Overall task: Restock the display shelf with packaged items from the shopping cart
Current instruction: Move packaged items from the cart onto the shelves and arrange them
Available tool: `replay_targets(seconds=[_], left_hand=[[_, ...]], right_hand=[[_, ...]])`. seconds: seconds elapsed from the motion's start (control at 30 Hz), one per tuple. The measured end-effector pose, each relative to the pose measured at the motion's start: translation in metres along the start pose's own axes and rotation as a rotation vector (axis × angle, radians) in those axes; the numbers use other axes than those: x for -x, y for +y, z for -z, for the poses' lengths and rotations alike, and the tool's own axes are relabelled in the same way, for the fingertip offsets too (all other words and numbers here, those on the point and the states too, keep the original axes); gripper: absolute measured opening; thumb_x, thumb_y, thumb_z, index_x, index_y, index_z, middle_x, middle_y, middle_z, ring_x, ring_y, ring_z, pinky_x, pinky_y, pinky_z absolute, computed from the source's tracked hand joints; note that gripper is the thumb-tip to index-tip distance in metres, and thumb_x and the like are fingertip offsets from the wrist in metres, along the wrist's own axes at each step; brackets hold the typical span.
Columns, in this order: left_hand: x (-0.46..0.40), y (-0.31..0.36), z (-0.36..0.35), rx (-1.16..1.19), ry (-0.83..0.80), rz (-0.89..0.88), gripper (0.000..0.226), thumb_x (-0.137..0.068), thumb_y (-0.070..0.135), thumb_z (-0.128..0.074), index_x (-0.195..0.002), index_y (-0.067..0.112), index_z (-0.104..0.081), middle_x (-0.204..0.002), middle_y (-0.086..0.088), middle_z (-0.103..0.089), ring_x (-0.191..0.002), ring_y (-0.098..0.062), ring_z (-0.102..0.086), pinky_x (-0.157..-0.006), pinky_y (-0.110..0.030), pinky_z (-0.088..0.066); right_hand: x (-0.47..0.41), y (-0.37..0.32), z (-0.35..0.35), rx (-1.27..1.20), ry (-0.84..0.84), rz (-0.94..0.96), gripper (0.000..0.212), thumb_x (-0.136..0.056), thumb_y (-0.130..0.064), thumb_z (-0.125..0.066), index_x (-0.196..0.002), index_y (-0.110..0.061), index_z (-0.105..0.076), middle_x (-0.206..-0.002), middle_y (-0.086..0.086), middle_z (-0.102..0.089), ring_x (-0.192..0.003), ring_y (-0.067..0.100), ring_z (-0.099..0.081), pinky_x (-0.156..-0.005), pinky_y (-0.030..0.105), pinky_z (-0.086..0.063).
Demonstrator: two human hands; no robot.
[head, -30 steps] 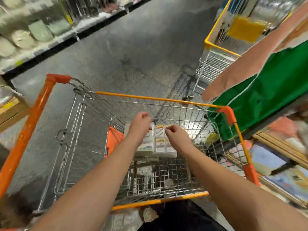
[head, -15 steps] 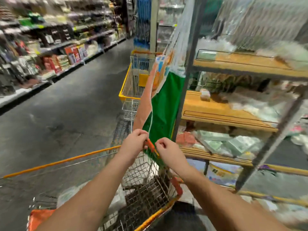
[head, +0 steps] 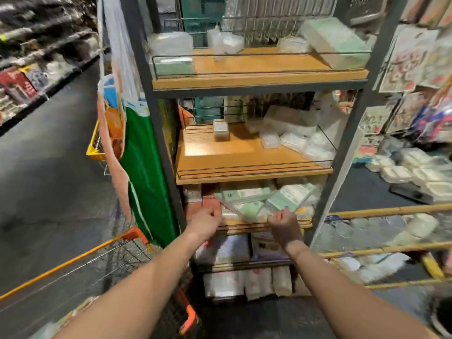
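Note:
My left hand and my right hand are raised with curled fingers in front of the display shelf's third level. Between them they hold a clear-wrapped pack, blurred against the pale green packs behind it. The display shelf has wooden boards in a dark metal frame. Its middle board is mostly bare on the left, with a small box and clear packs on the right. The orange shopping cart is at my lower left, its basket partly under my left arm.
A green and orange bag hangs on the shelf's left post, with a yellow cart behind it. The dark aisle floor runs left towards stocked shelves. White containers lie on a low display at right, behind yellow rails.
My view has swung from the cart up and right to the display shelf. Both hands rose out of the cart basket and now sit before the third shelf level.

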State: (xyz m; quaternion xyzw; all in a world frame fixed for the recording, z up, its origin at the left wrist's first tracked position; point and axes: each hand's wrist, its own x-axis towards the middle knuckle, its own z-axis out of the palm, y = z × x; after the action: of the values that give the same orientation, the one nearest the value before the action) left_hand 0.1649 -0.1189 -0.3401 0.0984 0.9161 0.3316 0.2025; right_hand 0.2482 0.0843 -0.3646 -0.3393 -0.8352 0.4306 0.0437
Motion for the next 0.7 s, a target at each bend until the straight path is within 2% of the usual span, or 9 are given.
replay_targets(seconds=[0.07,0.17,0.2,0.27,0.33,0.43,0.47,0.57,0.7], left_hand=[[-0.028,0.008,-0.018,-0.088,-0.018,-0.014,0.024,-0.097,0.028,-0.048,-0.104,0.010,-0.061,-0.107,-0.012,-0.067,-0.098,-0.030,-0.061,-0.071,-0.027,-0.038],[-0.075,0.022,-0.044,-0.273,-0.055,-0.070,0.026,-0.094,0.033,-0.054,-0.107,0.011,-0.061,-0.111,-0.010,-0.063,-0.106,-0.030,-0.060,-0.084,-0.030,-0.045],[-0.087,0.027,-0.050,-0.375,-0.056,-0.084,0.031,-0.094,0.038,-0.054,-0.112,0.012,-0.059,-0.116,-0.010,-0.058,-0.111,-0.030,-0.057,-0.087,-0.032,-0.043],[-0.105,0.036,-0.055,-0.536,-0.036,-0.116,0.046,-0.093,0.045,-0.053,-0.126,0.014,-0.050,-0.125,-0.011,-0.049,-0.118,-0.031,-0.047,-0.092,-0.036,-0.039],[-0.123,0.048,-0.063,-0.607,-0.038,-0.123,0.050,-0.091,0.051,-0.053,-0.128,0.017,-0.048,-0.125,-0.010,-0.051,-0.118,-0.031,-0.045,-0.093,-0.039,-0.038],[-0.151,0.050,-0.072,-0.646,-0.097,-0.076,0.038,-0.087,0.063,-0.052,-0.104,0.029,-0.054,-0.115,-0.003,-0.063,-0.113,-0.027,-0.054,-0.094,-0.039,-0.036],[-0.158,0.050,-0.074,-0.656,-0.149,-0.069,0.041,-0.084,0.067,-0.052,-0.103,0.031,-0.055,-0.115,-0.001,-0.065,-0.113,-0.025,-0.056,-0.095,-0.039,-0.036],[-0.178,0.044,-0.080,-0.662,-0.244,-0.057,0.058,-0.076,0.076,-0.052,-0.119,0.037,-0.058,-0.123,0.004,-0.065,-0.115,-0.024,-0.058,-0.095,-0.040,-0.045],[-0.195,0.033,-0.084,-0.661,-0.279,-0.026,0.062,-0.079,0.073,-0.051,-0.131,0.039,-0.051,-0.135,0.003,-0.058,-0.122,-0.025,-0.054,-0.098,-0.042,-0.046]], right_hand=[[-0.024,0.021,0.012,0.141,0.037,-0.027,0.036,-0.080,-0.044,-0.059,-0.099,-0.014,-0.060,-0.101,0.009,-0.055,-0.098,0.027,-0.056,-0.079,0.034,-0.043],[-0.068,0.043,0.013,0.410,0.181,0.122,0.055,-0.085,-0.050,-0.061,-0.128,-0.021,-0.047,-0.124,0.017,-0.048,-0.117,0.039,-0.047,-0.093,0.050,-0.044],[-0.080,0.041,0.013,0.381,0.167,0.042,0.067,-0.084,-0.057,-0.060,-0.137,-0.021,-0.040,-0.136,0.020,-0.041,-0.125,0.042,-0.040,-0.100,0.054,-0.040],[-0.102,0.037,0.008,0.232,0.134,-0.192,0.094,-0.080,-0.070,-0.057,-0.151,-0.018,-0.022,-0.153,0.017,-0.024,-0.138,0.040,-0.027,-0.111,0.053,-0.031],[-0.125,0.038,0.002,0.116,0.164,-0.333,0.108,-0.074,-0.075,-0.060,-0.153,-0.016,-0.015,-0.156,0.016,-0.019,-0.138,0.041,-0.027,-0.111,0.053,-0.031],[-0.143,0.035,-0.008,0.120,0.212,-0.363,0.117,-0.068,-0.077,-0.064,-0.152,-0.012,-0.016,-0.153,0.021,-0.021,-0.133,0.044,-0.032,-0.110,0.051,-0.030],[-0.148,0.033,-0.012,0.140,0.222,-0.373,0.117,-0.067,-0.077,-0.064,-0.152,-0.013,-0.016,-0.153,0.022,-0.019,-0.133,0.045,-0.032,-0.109,0.051,-0.030],[-0.160,0.026,-0.021,0.171,0.216,-0.420,0.115,-0.069,-0.077,-0.064,-0.153,-0.017,-0.013,-0.157,0.021,-0.012,-0.138,0.042,-0.027,-0.110,0.053,-0.026],[-0.171,0.023,-0.027,0.161,0.179,-0.455,0.104,-0.077,-0.066,-0.063,-0.154,-0.021,-0.009,-0.159,0.016,-0.006,-0.142,0.037,-0.017,-0.111,0.053,-0.021]])
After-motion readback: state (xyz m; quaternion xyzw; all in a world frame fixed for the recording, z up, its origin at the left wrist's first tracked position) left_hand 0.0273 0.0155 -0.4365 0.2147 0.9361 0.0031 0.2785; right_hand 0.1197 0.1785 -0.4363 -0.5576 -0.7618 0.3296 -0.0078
